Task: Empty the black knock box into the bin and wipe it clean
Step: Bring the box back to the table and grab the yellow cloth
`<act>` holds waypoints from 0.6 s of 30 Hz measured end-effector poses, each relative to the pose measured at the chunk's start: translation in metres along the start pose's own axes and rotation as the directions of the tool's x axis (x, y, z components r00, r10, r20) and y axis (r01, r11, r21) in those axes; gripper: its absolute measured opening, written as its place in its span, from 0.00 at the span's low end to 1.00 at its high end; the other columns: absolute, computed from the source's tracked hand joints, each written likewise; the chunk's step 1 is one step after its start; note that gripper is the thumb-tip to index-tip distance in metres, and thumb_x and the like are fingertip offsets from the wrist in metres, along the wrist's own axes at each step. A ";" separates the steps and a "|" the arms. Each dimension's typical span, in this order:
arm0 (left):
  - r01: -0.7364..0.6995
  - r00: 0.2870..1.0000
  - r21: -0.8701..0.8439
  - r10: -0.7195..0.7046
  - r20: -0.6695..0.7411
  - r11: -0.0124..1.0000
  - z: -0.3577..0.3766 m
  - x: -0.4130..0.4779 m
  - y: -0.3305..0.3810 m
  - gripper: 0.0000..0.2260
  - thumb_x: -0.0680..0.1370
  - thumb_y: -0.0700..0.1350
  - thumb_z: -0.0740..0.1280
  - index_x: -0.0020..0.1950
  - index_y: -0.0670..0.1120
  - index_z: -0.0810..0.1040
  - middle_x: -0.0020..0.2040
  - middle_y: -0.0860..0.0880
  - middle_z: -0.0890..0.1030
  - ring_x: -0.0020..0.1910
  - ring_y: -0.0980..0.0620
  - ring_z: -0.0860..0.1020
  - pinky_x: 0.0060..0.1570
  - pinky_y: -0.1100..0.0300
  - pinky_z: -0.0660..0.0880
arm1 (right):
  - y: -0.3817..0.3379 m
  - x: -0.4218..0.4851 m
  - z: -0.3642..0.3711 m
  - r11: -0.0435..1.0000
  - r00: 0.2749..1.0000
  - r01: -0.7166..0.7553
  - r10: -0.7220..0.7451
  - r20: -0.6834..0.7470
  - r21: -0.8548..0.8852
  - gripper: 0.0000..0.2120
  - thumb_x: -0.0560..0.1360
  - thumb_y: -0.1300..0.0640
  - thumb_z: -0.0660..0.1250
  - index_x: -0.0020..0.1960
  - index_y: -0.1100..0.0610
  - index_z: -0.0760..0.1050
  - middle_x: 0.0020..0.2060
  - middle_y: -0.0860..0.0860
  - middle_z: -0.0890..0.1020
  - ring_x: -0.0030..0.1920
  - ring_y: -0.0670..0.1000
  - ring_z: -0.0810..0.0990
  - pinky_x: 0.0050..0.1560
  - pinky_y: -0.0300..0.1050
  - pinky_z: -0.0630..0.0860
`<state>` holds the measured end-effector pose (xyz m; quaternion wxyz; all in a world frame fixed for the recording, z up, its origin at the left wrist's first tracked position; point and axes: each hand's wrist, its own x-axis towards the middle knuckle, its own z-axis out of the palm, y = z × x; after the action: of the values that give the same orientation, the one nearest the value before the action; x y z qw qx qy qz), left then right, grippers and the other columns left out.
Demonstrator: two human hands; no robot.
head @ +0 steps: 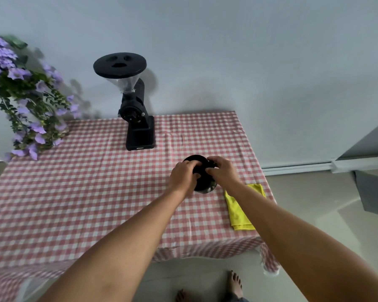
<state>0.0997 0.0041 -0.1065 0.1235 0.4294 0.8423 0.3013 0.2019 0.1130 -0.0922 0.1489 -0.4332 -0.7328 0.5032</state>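
Observation:
The black knock box (202, 180) stands on the red-and-white checked tablecloth (96, 182), right of the table's middle. My left hand (183, 175) grips its left side, fingers curled over the rim. My right hand (222, 171) holds the right side of the rim, fingers over the top. Both hands cover most of its opening, so its contents are hidden. A folded yellow cloth (238, 212) lies to the right of the box, partly under my right forearm. No bin is in view.
A black coffee grinder (135, 105) with a clear hopper stands at the back of the table. Purple flowers (26, 101) hang over the back left corner. The table's right edge is close to the yellow cloth. My bare feet (234, 284) are on the pale floor below.

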 end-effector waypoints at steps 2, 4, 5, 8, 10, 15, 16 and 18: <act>-0.003 1.000 -0.019 0.003 -0.001 1.000 0.005 0.002 0.002 0.16 0.79 0.40 0.67 0.67 0.47 0.79 0.62 0.46 0.82 0.59 0.47 0.80 0.58 0.51 0.79 | 0.002 -0.001 -0.007 0.997 0.998 -0.004 0.000 0.060 0.072 0.26 0.72 0.61 0.73 0.69 0.52 0.73 0.63 0.50 0.78 0.60 0.50 0.77 0.56 0.42 0.75; 0.019 1.000 -0.049 -0.018 0.015 0.999 0.010 0.005 0.002 0.16 0.79 0.40 0.67 0.68 0.46 0.78 0.63 0.46 0.81 0.61 0.46 0.80 0.60 0.51 0.78 | 0.005 -0.002 -0.016 0.994 0.991 -0.039 0.025 0.135 0.105 0.35 0.70 0.58 0.76 0.73 0.50 0.67 0.63 0.46 0.73 0.63 0.49 0.74 0.58 0.43 0.74; 0.037 0.999 -0.065 -0.035 0.025 0.997 0.013 0.006 0.002 0.16 0.80 0.41 0.67 0.68 0.46 0.77 0.64 0.46 0.81 0.62 0.46 0.79 0.61 0.51 0.78 | 0.008 -0.002 -0.021 0.993 0.985 -0.069 0.053 0.163 0.097 0.38 0.70 0.57 0.77 0.75 0.50 0.64 0.64 0.47 0.71 0.65 0.50 0.72 0.56 0.43 0.73; 0.102 0.995 -0.145 -0.097 0.039 0.984 0.019 0.010 0.003 0.17 0.80 0.40 0.66 0.68 0.47 0.76 0.65 0.47 0.80 0.64 0.47 0.78 0.63 0.51 0.76 | 0.023 0.001 -0.031 0.980 0.962 -0.173 0.147 0.229 0.100 0.42 0.68 0.58 0.78 0.76 0.49 0.61 0.69 0.52 0.71 0.64 0.54 0.74 0.48 0.42 0.74; 0.144 0.989 -0.195 -0.136 0.054 0.970 0.020 0.011 0.007 0.17 0.80 0.39 0.66 0.69 0.47 0.76 0.65 0.48 0.80 0.63 0.49 0.78 0.64 0.54 0.76 | 0.031 0.004 -0.034 0.968 0.952 -0.217 0.181 0.246 0.128 0.42 0.67 0.59 0.78 0.75 0.49 0.62 0.65 0.53 0.74 0.56 0.53 0.78 0.40 0.41 0.76; 0.220 0.975 -0.281 -0.205 0.084 0.934 0.020 0.013 0.011 0.18 0.80 0.40 0.66 0.70 0.49 0.75 0.66 0.50 0.79 0.64 0.51 0.77 0.61 0.62 0.73 | 0.044 0.012 -0.028 0.977 0.971 -0.181 0.158 0.178 0.117 0.43 0.62 0.54 0.80 0.73 0.46 0.65 0.62 0.52 0.77 0.58 0.55 0.79 0.53 0.52 0.81; 0.234 0.972 -0.293 -0.218 0.087 0.927 0.018 0.014 0.013 0.19 0.80 0.40 0.66 0.71 0.50 0.75 0.66 0.51 0.79 0.64 0.51 0.77 0.60 0.63 0.72 | 0.045 0.013 -0.027 0.980 0.976 -0.167 0.149 0.159 0.109 0.43 0.61 0.53 0.80 0.72 0.46 0.66 0.61 0.52 0.77 0.58 0.55 0.79 0.55 0.54 0.80; 0.253 0.967 -0.313 -0.230 0.107 0.916 0.013 0.018 0.018 0.20 0.80 0.40 0.64 0.72 0.50 0.75 0.66 0.52 0.79 0.64 0.52 0.77 0.58 0.65 0.71 | 0.046 0.013 -0.025 0.985 0.985 -0.137 0.125 0.120 0.101 0.41 0.62 0.54 0.80 0.71 0.46 0.67 0.61 0.51 0.77 0.59 0.54 0.78 0.58 0.54 0.79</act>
<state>0.1067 0.0316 -0.1053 0.2570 0.3060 0.8233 0.4032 0.2324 0.1437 -0.1236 0.0973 -0.4425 -0.6814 0.5748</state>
